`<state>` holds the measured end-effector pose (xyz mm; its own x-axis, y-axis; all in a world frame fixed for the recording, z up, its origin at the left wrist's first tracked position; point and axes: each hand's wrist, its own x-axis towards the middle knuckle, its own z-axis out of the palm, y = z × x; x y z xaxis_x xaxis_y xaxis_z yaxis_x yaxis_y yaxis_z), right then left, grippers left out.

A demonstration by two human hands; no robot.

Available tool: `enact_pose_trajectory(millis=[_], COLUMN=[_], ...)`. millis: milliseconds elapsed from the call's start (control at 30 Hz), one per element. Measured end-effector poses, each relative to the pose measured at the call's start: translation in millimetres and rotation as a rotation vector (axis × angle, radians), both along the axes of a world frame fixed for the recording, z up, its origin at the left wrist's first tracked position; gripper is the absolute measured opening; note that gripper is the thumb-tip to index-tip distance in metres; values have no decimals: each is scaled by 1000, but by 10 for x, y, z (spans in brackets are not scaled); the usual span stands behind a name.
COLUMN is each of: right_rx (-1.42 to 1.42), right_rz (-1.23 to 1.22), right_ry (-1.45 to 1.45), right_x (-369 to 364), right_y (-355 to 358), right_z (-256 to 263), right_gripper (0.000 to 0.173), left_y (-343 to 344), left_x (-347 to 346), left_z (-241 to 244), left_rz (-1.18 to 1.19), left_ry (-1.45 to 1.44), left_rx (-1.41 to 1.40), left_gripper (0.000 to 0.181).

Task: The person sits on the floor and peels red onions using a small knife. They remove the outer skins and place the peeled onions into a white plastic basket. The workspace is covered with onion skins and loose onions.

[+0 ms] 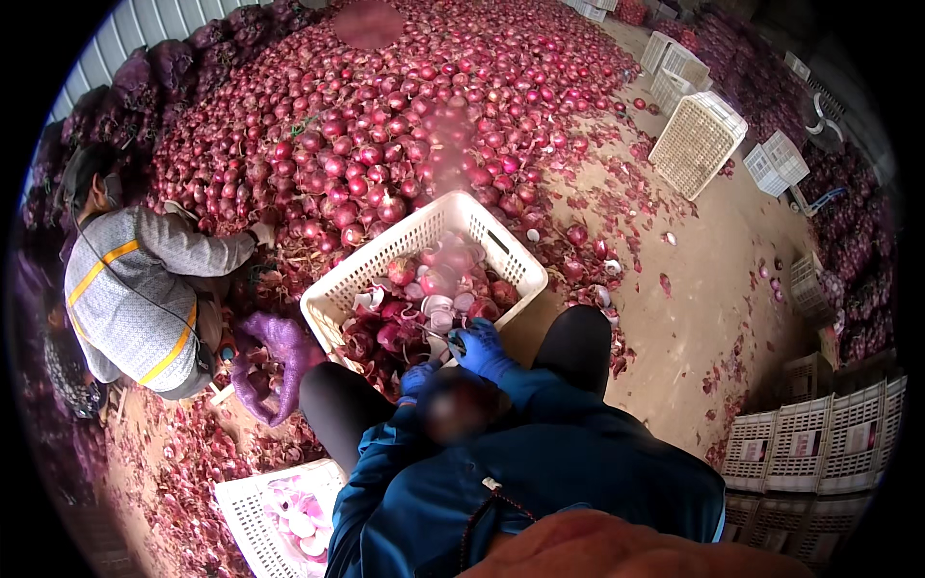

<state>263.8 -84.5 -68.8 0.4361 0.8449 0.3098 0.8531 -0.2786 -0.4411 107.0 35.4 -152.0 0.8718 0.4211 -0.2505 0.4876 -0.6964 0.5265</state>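
Note:
Before me stands a cream plastic crate [329, 289] holding red onions [401, 271], loose skins and pale cut onion pieces [439, 311]. At its near edge, my right hand [480, 350] in a blue glove is closed around a small cutting tool [441, 334] whose metal end points left over the onions. My left hand [419, 377], also blue-gloved, is lower and to the left, at the crate's near rim; a pale onion piece shows just above it. Its fingers are partly hidden, so its grip cannot be made out.
A large onion heap [405, 94] lies beyond the crate. Another person [137, 274] crouches at left, beside a purple mesh bag [271, 368]. A white crate with peeled onions [246, 506] stands at lower left. Crates [697, 144] and stacked crates [802, 441] are at right. Skins litter the floor.

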Motion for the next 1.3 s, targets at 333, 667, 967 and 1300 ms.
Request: enact_pose_trajectory(millis=[333, 667, 967, 1300], right_rx=[57, 16, 39, 2], right_rz=[-13, 24, 21, 10], right_ry=[-17, -13, -23, -24], right_x=[-35, -17, 9, -15], right_y=[15, 14, -3, -10], right_z=[43, 86, -3, 36], right_gripper=[16, 16, 17, 20], left_y=[-6, 21, -147, -153], left_x=[-10, -15, -6, 4], left_z=[-19, -127, 451, 540], left_rz=[6, 11, 30, 35], left_ry=[41, 9, -3, 37], left_rx=[17, 37, 32, 33], left_gripper=[67, 60, 51, 47])
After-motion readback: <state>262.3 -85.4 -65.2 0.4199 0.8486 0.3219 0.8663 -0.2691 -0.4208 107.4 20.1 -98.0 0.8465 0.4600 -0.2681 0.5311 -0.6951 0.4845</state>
